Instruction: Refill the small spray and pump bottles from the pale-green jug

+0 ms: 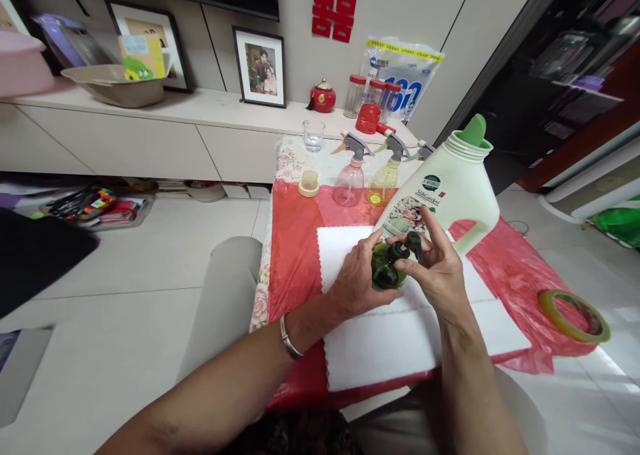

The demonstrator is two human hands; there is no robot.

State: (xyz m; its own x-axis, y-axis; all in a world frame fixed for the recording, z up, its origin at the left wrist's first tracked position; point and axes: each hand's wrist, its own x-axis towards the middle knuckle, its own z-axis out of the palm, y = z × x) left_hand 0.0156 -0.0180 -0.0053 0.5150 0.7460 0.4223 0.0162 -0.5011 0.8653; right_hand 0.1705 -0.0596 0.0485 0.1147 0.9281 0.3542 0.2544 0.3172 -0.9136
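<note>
My left hand [356, 283] wraps around a small dark green bottle [386, 272] held over a white cloth [400, 335]. My right hand [434, 268] pinches the bottle's dark pump top [407, 247] with its fingertips. Just behind the hands stands a large pale green detergent jug [453, 188] with a green cap. Both hands are closed on the small bottle.
The white cloth lies on a red plastic sheet [295, 255] covering a small table. At the back stand a pink spray bottle [350, 175], a yellow spray bottle [384, 175], a small cup [309, 183] and a glass [313, 135]. A tape roll [575, 315] lies right.
</note>
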